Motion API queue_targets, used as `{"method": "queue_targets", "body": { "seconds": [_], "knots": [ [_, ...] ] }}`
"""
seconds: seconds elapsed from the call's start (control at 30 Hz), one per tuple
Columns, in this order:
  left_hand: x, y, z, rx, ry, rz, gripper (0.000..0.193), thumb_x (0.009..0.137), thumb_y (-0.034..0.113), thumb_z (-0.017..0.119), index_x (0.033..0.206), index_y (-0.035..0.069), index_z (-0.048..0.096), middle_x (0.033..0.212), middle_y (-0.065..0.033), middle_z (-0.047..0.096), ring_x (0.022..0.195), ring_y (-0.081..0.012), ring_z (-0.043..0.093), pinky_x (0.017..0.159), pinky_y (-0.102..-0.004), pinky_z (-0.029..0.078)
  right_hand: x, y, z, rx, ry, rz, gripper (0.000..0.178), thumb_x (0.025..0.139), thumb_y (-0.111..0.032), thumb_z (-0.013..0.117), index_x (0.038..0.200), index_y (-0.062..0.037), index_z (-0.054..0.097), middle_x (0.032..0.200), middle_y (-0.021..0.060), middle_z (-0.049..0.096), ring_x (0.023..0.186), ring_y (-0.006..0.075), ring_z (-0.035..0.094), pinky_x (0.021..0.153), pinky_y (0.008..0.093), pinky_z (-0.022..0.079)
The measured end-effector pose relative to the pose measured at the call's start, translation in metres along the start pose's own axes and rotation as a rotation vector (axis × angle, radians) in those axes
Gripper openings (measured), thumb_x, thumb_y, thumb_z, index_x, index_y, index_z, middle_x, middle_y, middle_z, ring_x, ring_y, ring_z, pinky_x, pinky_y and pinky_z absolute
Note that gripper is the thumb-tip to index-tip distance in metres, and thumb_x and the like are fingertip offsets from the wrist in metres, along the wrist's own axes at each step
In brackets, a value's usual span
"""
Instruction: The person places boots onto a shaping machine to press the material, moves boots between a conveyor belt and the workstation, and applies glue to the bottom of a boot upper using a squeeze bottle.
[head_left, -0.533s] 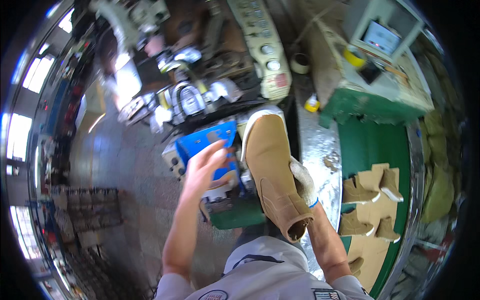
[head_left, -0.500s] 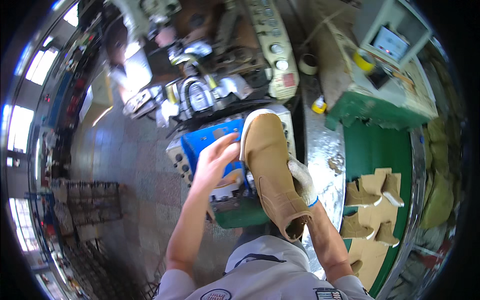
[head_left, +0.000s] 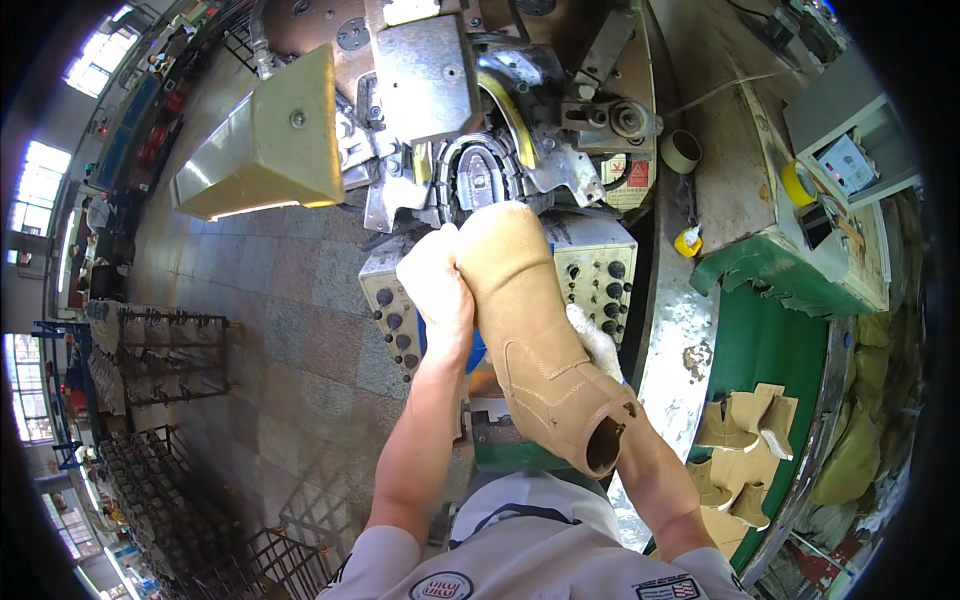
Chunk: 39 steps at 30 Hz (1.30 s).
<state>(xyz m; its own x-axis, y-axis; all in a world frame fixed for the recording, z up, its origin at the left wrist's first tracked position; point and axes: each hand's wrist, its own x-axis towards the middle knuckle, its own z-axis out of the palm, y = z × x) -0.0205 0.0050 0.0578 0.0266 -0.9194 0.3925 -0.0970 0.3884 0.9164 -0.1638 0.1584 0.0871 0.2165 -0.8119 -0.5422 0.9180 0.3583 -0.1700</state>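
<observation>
A tan ankle boot [head_left: 530, 320] lies lengthwise in front of me, its toe pointing away and its open top towards me. My left hand [head_left: 440, 290], bare, closes around the boot's left side near the toe. My right hand [head_left: 596, 342], in a white glove, grips the boot from its right side, with most of the fingers hidden behind the shaft. Just beyond the toe is a shoe machine's metal toe-shaped clamp [head_left: 480, 180]. The sole is turned out of sight.
Control boxes with black knobs [head_left: 604, 295] flank the boot. A yellow-lit machine guard [head_left: 270, 145] juts out at the left. More tan boots [head_left: 730, 425] stand on cardboard over a green belt at the right. A tape roll [head_left: 798, 183] lies on the bench; racks [head_left: 170, 365] stand far left.
The boot has moved forward, its toe now close to the machine's clamp, and its sole has turned out of sight. My left fingers, spread before, have closed on its side. The view has shifted.
</observation>
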Motion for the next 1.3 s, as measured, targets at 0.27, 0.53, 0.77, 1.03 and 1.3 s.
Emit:
{"method": "queue_targets", "body": {
  "seconds": [0.27,0.53,0.77,1.03,1.3],
  "knots": [
    [0.034,-0.019,0.007,-0.281,-0.019,-0.476,0.034,0.100,0.016,0.068,0.070,0.002,0.062,0.066,0.0030,0.052,0.064,-0.0083,0.041,0.059,-0.0301,0.034,0.041,-0.016,-0.029,-0.314,0.025,-0.248,0.051,0.106,-0.026,0.060,0.148,0.0011,0.052,0.134,0.0133,0.065,0.117,0.0228,0.067,0.101,0.0377,0.056],
    [0.045,-0.039,0.019,-0.555,0.132,-0.553,0.016,0.091,0.008,0.075,0.076,0.002,0.073,0.073,0.0007,0.063,0.070,-0.0081,0.056,0.067,-0.0270,0.045,0.052,-0.023,-0.010,-0.646,0.062,-0.454,0.064,0.104,-0.024,0.059,0.158,0.0052,0.039,0.153,0.0147,0.053,0.137,0.0210,0.053,0.115,0.0340,0.043],
    [0.034,-0.043,-0.001,-0.430,0.068,-0.619,0.020,0.098,0.020,0.073,0.101,0.000,0.073,0.085,-0.0031,0.070,0.076,-0.0076,0.063,0.070,-0.0248,0.050,0.080,-0.025,-0.005,-0.533,0.110,-0.541,0.062,0.104,-0.019,0.062,0.156,0.0065,0.041,0.155,0.0169,0.051,0.138,0.0228,0.053,0.115,0.0339,0.043],
    [0.007,-0.040,-0.011,-0.622,0.023,-0.714,0.047,0.095,0.010,0.074,0.135,-0.010,0.061,0.115,-0.0129,0.074,0.094,-0.0147,0.071,0.083,-0.0258,0.056,0.121,-0.021,0.010,-0.396,0.043,-0.620,0.058,0.105,-0.020,0.065,0.154,0.0047,0.046,0.147,0.0140,0.057,0.128,0.0195,0.058,0.108,0.0338,0.048],
    [-0.030,-0.058,-0.009,-0.653,-0.077,-1.053,0.058,0.110,0.048,0.052,0.121,-0.006,0.070,0.108,-0.0125,0.076,0.093,-0.0177,0.072,0.084,-0.0316,0.058,0.133,-0.007,0.001,-0.486,0.136,-0.653,0.054,0.101,-0.023,0.069,0.144,0.0076,0.057,0.135,0.0125,0.065,0.119,0.0179,0.061,0.105,0.0312,0.048]
  ]
}}
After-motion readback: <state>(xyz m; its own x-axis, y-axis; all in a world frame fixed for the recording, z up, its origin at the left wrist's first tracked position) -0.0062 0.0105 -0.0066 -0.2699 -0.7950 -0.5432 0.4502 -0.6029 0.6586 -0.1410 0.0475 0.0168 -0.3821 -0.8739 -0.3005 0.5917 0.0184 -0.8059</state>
